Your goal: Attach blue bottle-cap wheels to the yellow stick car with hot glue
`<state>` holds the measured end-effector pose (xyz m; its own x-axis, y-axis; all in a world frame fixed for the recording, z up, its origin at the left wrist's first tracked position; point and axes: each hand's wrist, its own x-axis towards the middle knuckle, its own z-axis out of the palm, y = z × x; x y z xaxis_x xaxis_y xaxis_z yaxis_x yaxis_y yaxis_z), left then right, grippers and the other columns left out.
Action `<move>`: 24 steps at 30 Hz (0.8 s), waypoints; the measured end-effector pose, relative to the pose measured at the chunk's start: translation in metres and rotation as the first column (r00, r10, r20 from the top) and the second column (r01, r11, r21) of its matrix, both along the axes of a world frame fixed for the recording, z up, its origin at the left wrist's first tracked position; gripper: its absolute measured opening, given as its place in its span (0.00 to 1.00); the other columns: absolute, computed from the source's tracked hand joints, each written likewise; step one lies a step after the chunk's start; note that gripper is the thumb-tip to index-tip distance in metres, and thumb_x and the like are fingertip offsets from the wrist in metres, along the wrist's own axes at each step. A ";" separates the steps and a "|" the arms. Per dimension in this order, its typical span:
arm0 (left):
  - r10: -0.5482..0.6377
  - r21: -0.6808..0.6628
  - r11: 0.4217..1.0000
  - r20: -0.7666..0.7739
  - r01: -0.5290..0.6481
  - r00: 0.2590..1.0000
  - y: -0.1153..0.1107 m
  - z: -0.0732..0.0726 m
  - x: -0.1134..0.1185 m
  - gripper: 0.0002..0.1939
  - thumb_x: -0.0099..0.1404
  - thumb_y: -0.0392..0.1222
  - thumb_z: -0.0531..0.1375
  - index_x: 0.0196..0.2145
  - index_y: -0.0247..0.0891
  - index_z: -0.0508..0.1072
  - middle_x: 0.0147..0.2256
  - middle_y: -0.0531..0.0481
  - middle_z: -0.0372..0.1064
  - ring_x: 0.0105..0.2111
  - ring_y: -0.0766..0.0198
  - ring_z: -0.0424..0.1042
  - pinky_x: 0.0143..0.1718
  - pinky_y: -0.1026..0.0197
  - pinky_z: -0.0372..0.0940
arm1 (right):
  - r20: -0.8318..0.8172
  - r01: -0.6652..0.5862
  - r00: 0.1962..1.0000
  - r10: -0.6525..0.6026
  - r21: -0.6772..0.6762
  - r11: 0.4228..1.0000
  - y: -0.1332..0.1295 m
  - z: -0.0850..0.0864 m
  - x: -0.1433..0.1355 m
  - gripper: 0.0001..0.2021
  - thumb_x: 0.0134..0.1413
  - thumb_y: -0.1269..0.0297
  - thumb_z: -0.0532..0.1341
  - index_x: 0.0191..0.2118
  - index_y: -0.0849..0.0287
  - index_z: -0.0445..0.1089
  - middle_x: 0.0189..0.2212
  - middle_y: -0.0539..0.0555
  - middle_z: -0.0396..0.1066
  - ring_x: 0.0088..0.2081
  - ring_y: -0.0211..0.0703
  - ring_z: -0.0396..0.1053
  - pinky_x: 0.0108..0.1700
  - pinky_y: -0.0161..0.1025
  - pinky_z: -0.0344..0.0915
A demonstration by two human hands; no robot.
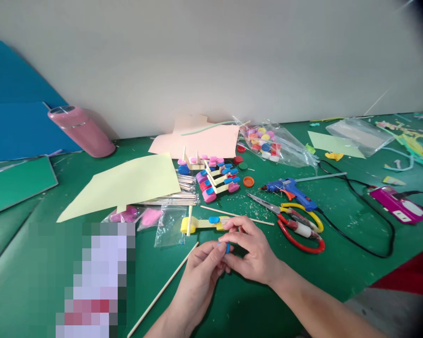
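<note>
Between the fingertips of my left hand (206, 270) is a small blue piece (227, 247), pinched by the thumb. My right hand (255, 251) touches the same piece from the other side, its fingers curled. Just beyond my hands lies a yellow craft piece (187, 225) with a blue oval (214, 219) on its right part and a short stick upright at its left. Farther back, several small assembled pieces (220, 180) in pink, blue and red stand in a cluster with thin sticks.
Scissors (299, 228) and a blue glue gun (291, 191) with a black cord lie to the right. A purple power strip (400, 205) is farther right. Yellow paper (127, 183), a pink bottle (84, 131) and a long stick (162, 291) are on the left.
</note>
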<state>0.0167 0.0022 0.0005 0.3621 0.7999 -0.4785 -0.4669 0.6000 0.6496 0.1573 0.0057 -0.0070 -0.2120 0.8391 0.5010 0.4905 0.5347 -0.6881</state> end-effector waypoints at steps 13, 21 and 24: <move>-0.014 -0.013 1.000 -0.014 0.014 1.000 0.001 0.003 0.000 0.07 0.50 0.40 0.66 0.22 0.33 0.74 0.18 0.55 0.64 0.20 0.73 0.59 0.24 0.68 0.56 | 0.006 -0.014 1.000 0.014 0.009 1.000 -0.002 -0.001 0.001 0.14 0.45 0.68 0.63 0.41 0.55 0.70 0.40 0.56 0.64 0.39 0.44 0.66 0.36 0.39 0.67; -0.031 0.117 0.992 -0.051 0.037 0.998 0.000 0.001 -0.002 0.11 0.58 0.43 0.59 0.24 0.34 0.75 0.17 0.55 0.57 0.22 0.69 0.58 0.28 0.64 0.56 | -0.083 0.137 0.987 -0.139 -0.020 0.990 0.004 0.002 0.016 0.10 0.46 0.69 0.63 0.38 0.55 0.70 0.40 0.55 0.62 0.40 0.44 0.64 0.37 0.40 0.66; -0.032 0.224 0.970 -0.259 0.092 0.965 -0.002 0.003 -0.004 0.12 0.58 0.45 0.58 0.32 0.35 0.76 0.19 0.54 0.58 0.24 0.67 0.59 0.27 0.64 0.55 | -0.147 0.254 0.953 -0.264 -0.080 0.964 0.010 0.000 0.025 0.09 0.49 0.68 0.61 0.38 0.55 0.70 0.41 0.56 0.61 0.39 0.43 0.64 0.33 0.38 0.65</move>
<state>0.0129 0.0000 0.0040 0.3059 0.8794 -0.3647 -0.2366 0.4412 0.8656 0.1827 0.0158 -0.0068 0.0926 0.8841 0.4580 0.4919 0.3592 -0.7931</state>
